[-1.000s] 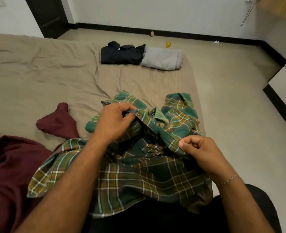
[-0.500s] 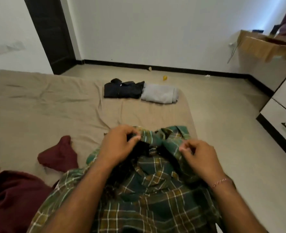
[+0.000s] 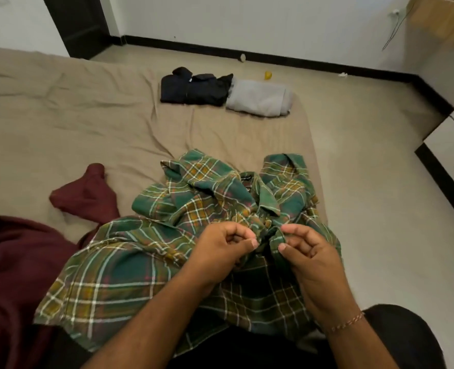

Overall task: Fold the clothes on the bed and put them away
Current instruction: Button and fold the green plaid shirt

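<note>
Bare bed sheet (image 3: 60, 115) lies open left and centre. Far edge blocked by folded dark garment (image 3: 194, 89) touching folded grey garment (image 3: 259, 98). Maroon cloth (image 3: 87, 195) crowds near left.

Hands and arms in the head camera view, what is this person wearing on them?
Both forearms are bare, with no sleeves in view. The right hand has a thin chain bracelet of pinkish links round the wrist. The left hand and its wrist carry nothing: no watch, ring or glove shows. Nails on the fingers are short and unpainted.
</note>
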`<state>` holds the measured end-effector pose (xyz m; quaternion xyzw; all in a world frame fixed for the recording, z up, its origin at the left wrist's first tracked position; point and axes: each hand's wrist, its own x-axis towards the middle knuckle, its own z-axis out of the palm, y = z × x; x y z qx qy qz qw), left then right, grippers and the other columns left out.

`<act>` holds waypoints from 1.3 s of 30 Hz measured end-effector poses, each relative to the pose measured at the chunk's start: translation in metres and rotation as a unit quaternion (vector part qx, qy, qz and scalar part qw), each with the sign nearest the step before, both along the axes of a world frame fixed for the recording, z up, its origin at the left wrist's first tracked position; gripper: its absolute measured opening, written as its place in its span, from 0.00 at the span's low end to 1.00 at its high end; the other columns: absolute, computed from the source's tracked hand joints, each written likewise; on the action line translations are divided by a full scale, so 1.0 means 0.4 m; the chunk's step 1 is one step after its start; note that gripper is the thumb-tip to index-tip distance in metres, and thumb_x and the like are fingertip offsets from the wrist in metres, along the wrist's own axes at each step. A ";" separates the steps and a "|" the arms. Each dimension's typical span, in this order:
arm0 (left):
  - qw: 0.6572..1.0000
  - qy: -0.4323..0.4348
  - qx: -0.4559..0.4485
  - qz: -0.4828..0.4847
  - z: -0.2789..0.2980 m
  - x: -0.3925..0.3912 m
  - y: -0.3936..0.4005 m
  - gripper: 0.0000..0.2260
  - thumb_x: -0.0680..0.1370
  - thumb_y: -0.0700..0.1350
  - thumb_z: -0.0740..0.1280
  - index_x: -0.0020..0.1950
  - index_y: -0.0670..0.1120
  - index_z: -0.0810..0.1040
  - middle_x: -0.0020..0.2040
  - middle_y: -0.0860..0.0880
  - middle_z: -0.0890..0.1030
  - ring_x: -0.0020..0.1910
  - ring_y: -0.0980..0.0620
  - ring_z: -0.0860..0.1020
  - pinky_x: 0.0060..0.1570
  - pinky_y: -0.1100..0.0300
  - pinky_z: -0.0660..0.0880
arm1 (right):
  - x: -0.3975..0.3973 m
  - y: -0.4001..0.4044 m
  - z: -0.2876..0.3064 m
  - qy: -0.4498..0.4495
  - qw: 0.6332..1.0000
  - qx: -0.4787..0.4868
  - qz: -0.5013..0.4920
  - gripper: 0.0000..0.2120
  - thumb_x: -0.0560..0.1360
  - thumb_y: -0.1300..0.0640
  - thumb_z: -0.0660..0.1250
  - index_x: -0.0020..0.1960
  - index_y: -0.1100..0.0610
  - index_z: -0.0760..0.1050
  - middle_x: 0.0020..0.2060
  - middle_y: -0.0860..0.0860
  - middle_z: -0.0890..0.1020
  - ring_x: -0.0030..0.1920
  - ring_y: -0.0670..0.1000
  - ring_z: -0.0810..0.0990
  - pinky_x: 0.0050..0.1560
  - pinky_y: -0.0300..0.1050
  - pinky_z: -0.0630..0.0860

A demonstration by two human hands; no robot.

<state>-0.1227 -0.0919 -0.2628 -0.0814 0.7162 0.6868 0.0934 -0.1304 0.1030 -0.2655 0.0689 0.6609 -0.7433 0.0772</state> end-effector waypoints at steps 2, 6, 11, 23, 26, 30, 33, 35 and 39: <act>0.999 -0.004 0.040 0.009 -0.012 -0.006 0.017 0.05 0.78 0.36 0.74 0.47 0.45 0.84 0.37 0.48 0.82 0.36 0.53 0.78 0.37 0.60 0.76 | -0.004 -0.015 -0.007 0.018 1.000 0.007 -0.004 0.17 0.75 0.73 0.71 0.57 0.56 0.82 0.39 0.49 0.81 0.43 0.47 0.80 0.47 0.41 0.79; 0.996 -0.002 0.082 0.021 -0.024 -0.016 0.033 0.06 0.77 0.35 0.74 0.50 0.45 0.86 0.44 0.44 0.85 0.44 0.51 0.81 0.50 0.52 0.78 | -0.011 -0.038 -0.014 0.052 0.998 0.006 -0.025 0.19 0.74 0.74 0.72 0.60 0.57 0.80 0.40 0.49 0.81 0.44 0.47 0.81 0.49 0.39 0.81; 0.997 0.036 0.058 0.029 -0.032 -0.021 0.039 0.06 0.77 0.35 0.75 0.51 0.43 0.85 0.43 0.46 0.85 0.43 0.53 0.81 0.47 0.60 0.80 | -0.010 -0.046 -0.022 0.055 0.997 -0.007 -0.049 0.20 0.73 0.73 0.74 0.60 0.56 0.81 0.41 0.50 0.83 0.47 0.50 0.83 0.54 0.45 0.83; 0.998 0.057 0.014 0.022 -0.039 -0.024 0.041 0.02 0.76 0.40 0.77 0.47 0.42 0.86 0.37 0.50 0.85 0.36 0.57 0.80 0.37 0.63 0.76 | -0.006 -0.057 -0.024 0.065 0.996 -0.005 -0.059 0.17 0.71 0.71 0.76 0.57 0.59 0.80 0.41 0.53 0.84 0.45 0.51 0.84 0.50 0.43 0.83; 0.998 0.047 0.028 0.029 -0.040 -0.026 0.039 0.01 0.77 0.38 0.76 0.46 0.41 0.86 0.36 0.47 0.84 0.33 0.56 0.79 0.35 0.63 0.76 | -0.004 -0.062 -0.030 0.069 0.996 0.005 -0.062 0.17 0.71 0.72 0.75 0.57 0.59 0.80 0.40 0.52 0.83 0.44 0.50 0.84 0.50 0.42 0.83; 0.996 0.035 0.070 0.052 -0.035 -0.023 0.039 0.01 0.77 0.35 0.75 0.45 0.39 0.86 0.35 0.43 0.83 0.32 0.53 0.78 0.34 0.62 0.76 | -0.002 -0.069 -0.029 0.079 0.995 0.017 -0.065 0.16 0.72 0.72 0.75 0.56 0.59 0.80 0.41 0.55 0.83 0.44 0.51 0.84 0.50 0.44 0.83; 0.994 0.035 0.082 0.062 -0.035 -0.023 0.039 0.01 0.76 0.35 0.75 0.44 0.38 0.86 0.35 0.42 0.83 0.33 0.51 0.78 0.34 0.61 0.77 | 0.000 -0.081 -0.024 0.089 0.993 0.041 -0.072 0.16 0.72 0.71 0.76 0.55 0.58 0.80 0.40 0.53 0.84 0.42 0.49 0.84 0.46 0.41 0.83; 0.994 0.037 0.080 0.063 -0.035 -0.023 0.042 0.01 0.76 0.35 0.75 0.45 0.37 0.86 0.35 0.42 0.83 0.33 0.51 0.78 0.34 0.62 0.77 | 0.002 -0.086 -0.024 0.085 0.992 0.040 -0.087 0.15 0.72 0.71 0.76 0.55 0.57 0.80 0.41 0.53 0.84 0.42 0.48 0.84 0.45 0.39 0.82; 0.996 0.027 0.062 0.058 -0.038 -0.022 0.043 0.02 0.77 0.38 0.76 0.45 0.40 0.87 0.35 0.42 0.83 0.33 0.51 0.78 0.35 0.60 0.77 | 0.006 -0.088 -0.024 0.074 0.991 0.026 -0.110 0.16 0.72 0.71 0.76 0.56 0.57 0.80 0.42 0.55 0.85 0.44 0.50 0.86 0.47 0.41 0.83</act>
